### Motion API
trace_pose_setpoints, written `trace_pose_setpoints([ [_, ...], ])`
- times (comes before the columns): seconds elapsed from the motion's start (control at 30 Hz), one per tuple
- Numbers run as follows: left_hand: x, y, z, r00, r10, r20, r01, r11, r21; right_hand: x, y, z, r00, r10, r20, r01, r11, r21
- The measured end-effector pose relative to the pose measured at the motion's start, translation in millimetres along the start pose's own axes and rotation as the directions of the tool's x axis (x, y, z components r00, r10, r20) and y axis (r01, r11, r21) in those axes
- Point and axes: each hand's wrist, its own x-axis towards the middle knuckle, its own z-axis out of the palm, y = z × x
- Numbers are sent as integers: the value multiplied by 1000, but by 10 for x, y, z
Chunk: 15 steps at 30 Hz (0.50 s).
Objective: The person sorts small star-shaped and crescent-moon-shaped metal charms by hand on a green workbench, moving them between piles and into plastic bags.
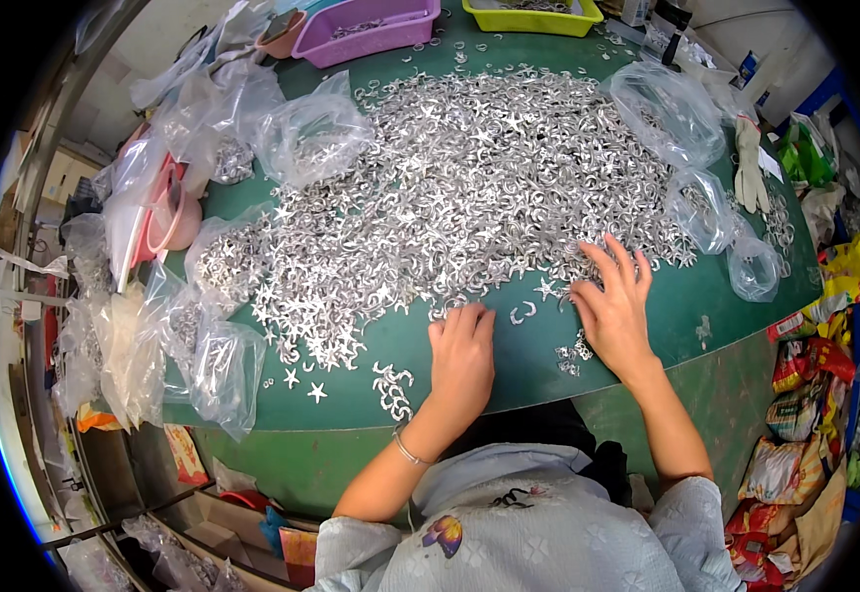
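A wide heap of small silvery metal pieces point(509, 168), star and crescent shapes among them, covers the middle of the green table point(538, 365). At the heap's near edge, my left hand point(463, 357) has its fingers curled together over a few pieces; what they grip is hidden. My right hand point(615, 311) reaches to the near right edge, fingers apart and thumb spread, its tips by the pieces. Two loose crescents point(523, 313) lie between my hands. A small cluster of pieces point(575, 352) rests beside my right palm, and a group of crescents point(392, 391) lies left of my left wrist.
Purple point(366, 30) and yellow point(533, 18) trays stand at the far edge. Clear plastic bags lie at the left point(313, 133) and right point(672, 109), near a pink basket point(170, 217). A pale glove point(749, 163) is at the right. Colourful packages point(795, 395) fill the right side.
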Motion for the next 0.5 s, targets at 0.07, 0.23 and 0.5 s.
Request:
trace_pose_setpoints([
  [0.07,-60,22,-19,1000,-10,5,10,999,-38,-15,20,6,998,30,-62,-32,999,-37],
  [0.23,-191,184,33,998,25,55,-16,989,-144,-22,-35,42,1000,-17,3,17,998,63],
  [0.5,-216,462,194,993,56,107,-10,922,-386,-141,-110,-208,983,-25,180,0,991,137],
])
